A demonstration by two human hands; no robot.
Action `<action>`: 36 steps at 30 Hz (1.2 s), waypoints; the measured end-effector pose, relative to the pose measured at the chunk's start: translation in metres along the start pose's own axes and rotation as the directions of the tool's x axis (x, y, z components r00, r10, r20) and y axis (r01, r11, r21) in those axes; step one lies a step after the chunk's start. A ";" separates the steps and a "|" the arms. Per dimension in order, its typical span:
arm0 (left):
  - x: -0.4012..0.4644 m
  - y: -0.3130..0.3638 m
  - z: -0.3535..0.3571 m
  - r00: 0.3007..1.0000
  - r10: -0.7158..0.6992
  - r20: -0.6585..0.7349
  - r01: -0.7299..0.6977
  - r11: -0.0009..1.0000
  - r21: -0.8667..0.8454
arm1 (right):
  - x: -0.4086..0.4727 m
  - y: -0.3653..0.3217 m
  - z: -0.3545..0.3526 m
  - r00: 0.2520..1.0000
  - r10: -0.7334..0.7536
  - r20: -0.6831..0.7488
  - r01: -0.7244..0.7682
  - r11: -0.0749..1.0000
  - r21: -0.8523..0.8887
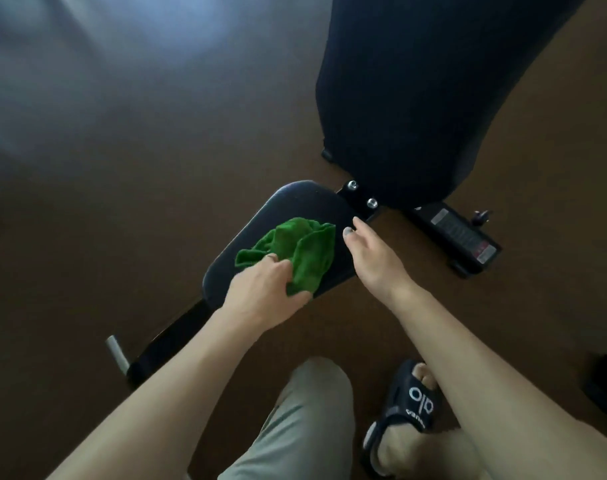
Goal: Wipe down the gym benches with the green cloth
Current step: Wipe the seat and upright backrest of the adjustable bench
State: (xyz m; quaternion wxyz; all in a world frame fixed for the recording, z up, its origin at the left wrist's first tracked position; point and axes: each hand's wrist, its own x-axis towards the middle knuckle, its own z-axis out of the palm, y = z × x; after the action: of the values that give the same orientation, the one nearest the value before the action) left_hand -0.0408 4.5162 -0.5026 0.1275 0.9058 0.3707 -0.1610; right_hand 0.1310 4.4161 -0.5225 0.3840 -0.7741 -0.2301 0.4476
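A crumpled green cloth lies on the black padded seat of a gym bench in the middle of the head view. My left hand grips the cloth's near edge, fingers curled into the fabric. My right hand hovers beside the seat's right edge with its fingers loosely extended, holding nothing. The bench's long black backrest pad rises toward the upper right, joined to the seat by a bolted black bracket.
Brown floor surrounds the bench. The bench's black frame runs to a foot bar with a silver end cap at lower left, and a labelled base piece sits at right. My knee and sandalled foot are below.
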 end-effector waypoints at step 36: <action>0.061 -0.022 0.093 0.883 0.255 -0.395 -0.296 0.954 -0.046 | 0.094 0.047 0.035 0.979 -0.083 -0.188 0.034 0.969 -0.246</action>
State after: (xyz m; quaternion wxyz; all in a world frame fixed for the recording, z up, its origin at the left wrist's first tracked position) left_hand -0.0338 4.5366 -0.6138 0.1213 0.9551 0.2636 0.0590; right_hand 0.1480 4.4674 -0.6194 0.3211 -0.8484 -0.2665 0.3257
